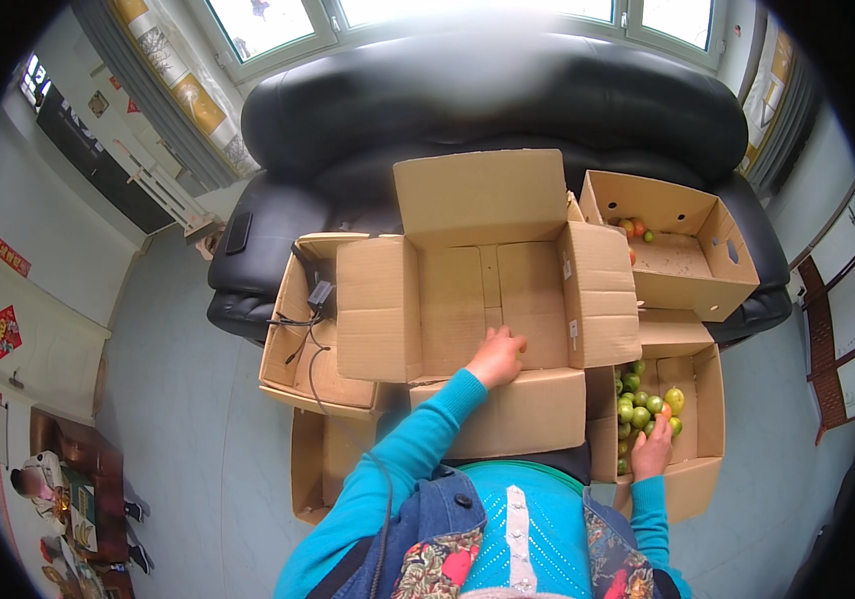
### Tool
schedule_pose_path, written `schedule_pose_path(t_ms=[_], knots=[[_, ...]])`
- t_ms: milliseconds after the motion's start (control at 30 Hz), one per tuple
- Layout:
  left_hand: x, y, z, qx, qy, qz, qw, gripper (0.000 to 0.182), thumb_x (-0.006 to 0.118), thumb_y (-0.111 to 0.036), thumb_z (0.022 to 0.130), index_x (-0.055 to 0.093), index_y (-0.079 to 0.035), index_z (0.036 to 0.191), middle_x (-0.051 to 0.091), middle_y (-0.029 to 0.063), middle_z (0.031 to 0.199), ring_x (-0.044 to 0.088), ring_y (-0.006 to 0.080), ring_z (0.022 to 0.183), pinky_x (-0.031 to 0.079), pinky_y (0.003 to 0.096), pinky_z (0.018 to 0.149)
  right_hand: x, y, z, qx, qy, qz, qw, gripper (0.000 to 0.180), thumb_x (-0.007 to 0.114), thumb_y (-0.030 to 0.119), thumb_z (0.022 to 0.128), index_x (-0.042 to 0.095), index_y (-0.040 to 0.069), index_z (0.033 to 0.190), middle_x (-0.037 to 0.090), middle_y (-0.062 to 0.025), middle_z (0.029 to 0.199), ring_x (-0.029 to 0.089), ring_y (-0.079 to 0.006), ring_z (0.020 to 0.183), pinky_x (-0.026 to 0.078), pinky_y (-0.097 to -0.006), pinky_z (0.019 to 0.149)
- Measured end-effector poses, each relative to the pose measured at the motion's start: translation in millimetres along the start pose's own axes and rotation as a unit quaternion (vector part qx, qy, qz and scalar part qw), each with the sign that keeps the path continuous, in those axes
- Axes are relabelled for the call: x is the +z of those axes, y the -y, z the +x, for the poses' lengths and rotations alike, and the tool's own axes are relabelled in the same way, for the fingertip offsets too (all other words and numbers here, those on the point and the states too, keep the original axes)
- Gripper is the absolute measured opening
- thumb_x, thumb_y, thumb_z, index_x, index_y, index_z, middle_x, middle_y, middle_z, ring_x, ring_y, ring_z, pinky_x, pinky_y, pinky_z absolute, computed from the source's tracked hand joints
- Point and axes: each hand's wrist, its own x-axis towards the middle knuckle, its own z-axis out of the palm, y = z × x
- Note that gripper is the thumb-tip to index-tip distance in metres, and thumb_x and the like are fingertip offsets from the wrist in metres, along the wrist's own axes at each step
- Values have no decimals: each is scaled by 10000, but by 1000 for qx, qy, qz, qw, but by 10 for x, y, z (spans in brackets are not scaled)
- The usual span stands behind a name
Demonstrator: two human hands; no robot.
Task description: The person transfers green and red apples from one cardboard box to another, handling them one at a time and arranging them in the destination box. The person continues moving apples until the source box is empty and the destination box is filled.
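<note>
My left hand point(498, 358) reaches over the front side of the large middle cardboard box point(457, 299), whose flaps are folded outward. Its fingers are a little bent and apart, and nothing shows in them. Down in the lower right cardboard box point(699, 404), my right hand point(652, 453) has its fingertips at an orange-red tomato point(666, 410). Whether they grip it is unclear. Several green tomatoes point(641, 415) lie to the left of those fingers, and a yellowish one point(673, 400) lies just beyond them.
The upper right cardboard box point(670, 254) on the black leather sofa point(487, 97) holds several reddish tomatoes point(633, 226). A left box point(352, 367) contains a black adapter point(320, 294) with cables; another box point(326, 464) is below it. A person point(42, 479) sits at far left.
</note>
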Motion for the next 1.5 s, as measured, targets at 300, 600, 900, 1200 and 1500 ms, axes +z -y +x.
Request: schedule_pose_path(t_ms=[300, 600, 900, 1200, 1500], knots=[[-394, 347, -351, -100, -50, 167, 980, 262, 668, -71, 795, 688, -65, 1057, 616, 194, 1169, 544, 433, 1157, 486, 561, 958, -86, 136, 61, -107, -123, 36, 986, 375, 685, 52, 878, 572, 16, 1234, 609, -226, 1217, 620, -446, 1076, 532, -490, 890], [-429, 424, -437, -123, -9, 254, 959, 452, 832, -321, 769, 690, -56, 1105, 658, 195, 1130, 582, 405, 1128, 525, 476, 932, -164, 494, 52, -126, -56, 125, 982, 265, 670, 48, 890, 624, 11, 1149, 664, -208, 1065, 648, -414, 978, 539, -467, 823], [-534, 591, -493, -135, 37, 168, 976, 607, 858, -332, 742, 608, -48, 1217, 616, 233, 1216, 643, 433, 1012, 559, 466, 891, -102, 567, -1, -146, -39, 149, 977, 270, 665, 38, 884, 624, -12, 1146, 663, -221, 1063, 652, -424, 962, 542, -473, 813], [-539, 515, -551, -142, -8, 270, 952, 572, 845, -372, 741, 629, -67, 1174, 641, 199, 1183, 636, 402, 1027, 557, 449, 859, -111, 609, 17, -157, -38, 150, 975, 265, 668, 47, 889, 628, -4, 1147, 662, -215, 1056, 656, -423, 953, 545, -470, 795], [-573, 592, -614, -114, -21, 140, 983, 387, 748, -251, 807, 632, -69, 1127, 660, 232, 1072, 646, 444, 1005, 547, 528, 878, -76, 651, -36, -162, -43, 172, 971, 229, 675, 58, 905, 636, 21, 1128, 657, -186, 960, 660, -368, 772, 536, -441, 676]])
